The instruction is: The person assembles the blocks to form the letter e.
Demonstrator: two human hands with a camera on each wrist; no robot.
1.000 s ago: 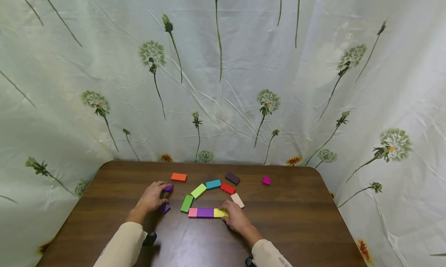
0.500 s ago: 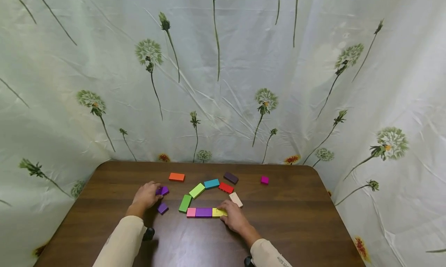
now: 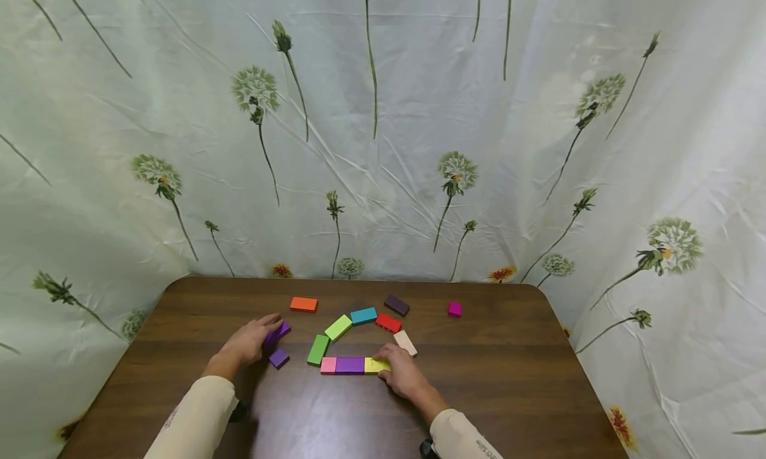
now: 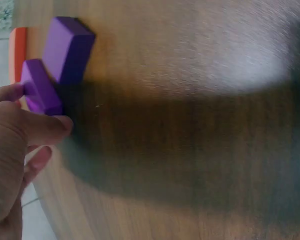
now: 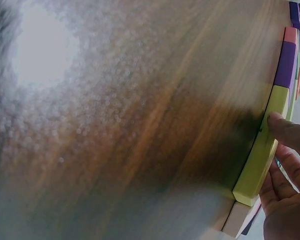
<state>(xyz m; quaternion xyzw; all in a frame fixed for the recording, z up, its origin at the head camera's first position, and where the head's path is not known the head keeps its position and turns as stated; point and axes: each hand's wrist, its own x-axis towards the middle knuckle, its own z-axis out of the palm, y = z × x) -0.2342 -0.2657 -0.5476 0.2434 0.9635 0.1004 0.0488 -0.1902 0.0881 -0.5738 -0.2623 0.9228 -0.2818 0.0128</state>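
Observation:
My left hand (image 3: pixel 244 342) pinches a purple block (image 3: pixel 279 331) at the table's left; in the left wrist view thumb and a finger sit on that block (image 4: pixel 41 90). A second purple block (image 3: pixel 278 358) lies just nearer to me. With thumb and fingers my right hand (image 3: pixel 403 374) holds a yellow block (image 3: pixel 374 365) at the right end of a row. A longer purple block (image 3: pixel 350 366) and a pink block (image 3: pixel 328 366) continue that row leftward. Above it arch green (image 3: pixel 318 350), lime (image 3: pixel 338 327), blue (image 3: pixel 364 316), red (image 3: pixel 389 322) and cream (image 3: pixel 405 342) blocks.
On the brown table (image 3: pixel 503 379), an orange block (image 3: pixel 304 305) lies beyond my left hand. A dark block (image 3: pixel 396 305) is behind the red one, and a magenta block (image 3: pixel 455 310) sits farther right. A floral curtain (image 3: pixel 383 179) hangs along the far edge.
My left hand has drawn the farther purple block slightly toward me and turned it to a slant. Its thumb has left the nearer purple block. The right hand stays on the yellow block.

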